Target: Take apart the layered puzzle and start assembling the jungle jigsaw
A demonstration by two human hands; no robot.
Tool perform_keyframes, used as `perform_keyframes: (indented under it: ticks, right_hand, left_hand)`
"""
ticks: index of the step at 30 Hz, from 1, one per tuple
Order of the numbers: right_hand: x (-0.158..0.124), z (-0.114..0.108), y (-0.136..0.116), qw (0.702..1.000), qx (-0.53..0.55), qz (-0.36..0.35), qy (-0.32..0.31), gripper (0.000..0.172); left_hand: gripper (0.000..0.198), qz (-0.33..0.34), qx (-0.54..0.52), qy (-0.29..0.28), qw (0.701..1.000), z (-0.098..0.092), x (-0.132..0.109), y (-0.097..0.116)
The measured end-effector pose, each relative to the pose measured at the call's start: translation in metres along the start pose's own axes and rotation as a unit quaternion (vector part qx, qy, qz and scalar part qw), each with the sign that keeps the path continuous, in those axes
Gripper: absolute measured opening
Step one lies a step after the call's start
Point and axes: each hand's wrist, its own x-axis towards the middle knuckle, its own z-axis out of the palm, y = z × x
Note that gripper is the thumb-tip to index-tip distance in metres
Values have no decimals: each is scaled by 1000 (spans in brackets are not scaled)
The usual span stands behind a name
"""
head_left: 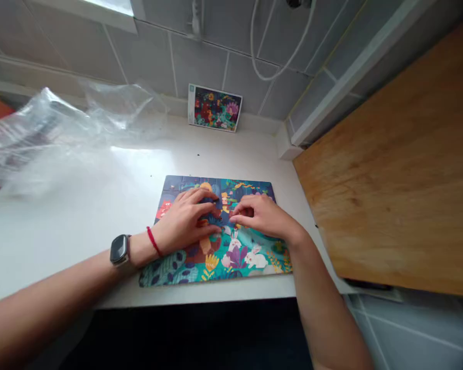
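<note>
A colourful jigsaw puzzle (pixel 231 262) lies flat on the white counter (pixel 73 231), showing white rabbits among leaves and flowers. My left hand (pixel 187 221) rests on its middle, fingers curled over dark blue pieces. My right hand (pixel 260 216) comes in from the right, its fingertips on the puzzle close to my left fingers. Whether either hand pinches a piece is hidden. A black smartwatch (pixel 120 251) and a red string (pixel 153 241) circle my left wrist.
A picture card (pixel 215 108) with a similar colourful scene leans against the tiled wall behind the puzzle. Crumpled clear plastic film (pixel 65 136) lies at the counter's left. A large wooden board (pixel 393 159) stands to the right. The counter's front edge runs just below the puzzle.
</note>
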Motion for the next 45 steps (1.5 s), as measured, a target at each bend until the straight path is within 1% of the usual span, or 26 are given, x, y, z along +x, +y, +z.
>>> perform_keyframes:
  ticks: [4, 7, 10, 12, 14, 17, 19, 24, 28, 31, 34, 37, 40, 45]
  right_hand:
    - [-2, -2, 7, 1000, 11, 1, -18, 11]
    - [-3, -2, 9, 999, 28, -8, -28, 19]
    - [-4, -1, 8, 996, 76, -14, -52, 26]
    - [-4, 2, 7, 992, 106, -25, -68, 28]
    - [-4, 4, 8, 991, 115, -27, -58, 25]
    - [-4, 5, 14, 995, 97, 6, -12, 23]
    - [-4, 4, 18, 997, 72, 23, 0, 24]
    - [-3, 2, 16, 1000, 26, 5, 8, 28]
    - [-1, 4, 12, 999, 21, -29, 5, 35]
    - [0, 6, 13, 999, -6, -43, -3, 40]
    - [-1, 5, 14, 998, -30, -52, -19, 39]
    - [-2, 4, 14, 998, -39, -49, -28, 38]
    - [-3, 4, 14, 998, -43, -48, -27, 37]
    - [-2, 8, 17, 997, -48, -52, -15, 34]
  left_hand:
    - [25, -9, -5, 10, 1000, 0, -2, 0]
    - [36, -10, -2, 13, 1000, 0, -2, -2]
    - [47, -7, 10, 11, 1000, 1, -3, -3]
    - [46, -4, 19, 8, 1000, 2, -3, -3]
    - [41, -4, 25, 5, 1000, 1, -3, -3]
    - [41, -9, 22, 3, 1000, 1, -3, -2]
    - [42, -14, 15, 5, 1000, 1, -2, -1]
    - [42, -11, 15, 25, 1000, 2, -2, -1]
    - [41, -6, 27, 33, 999, 4, -3, -1]
    - [43, -9, 29, 32, 999, 5, -2, -2]
    - [41, -4, 31, 29, 999, 4, -2, -3]
    - [34, 9, 37, 22, 999, 1, -1, -4]
    - [31, 13, 46, 21, 999, -1, -1, -4]
    - [30, 12, 56, 24, 998, 0, -2, -2]
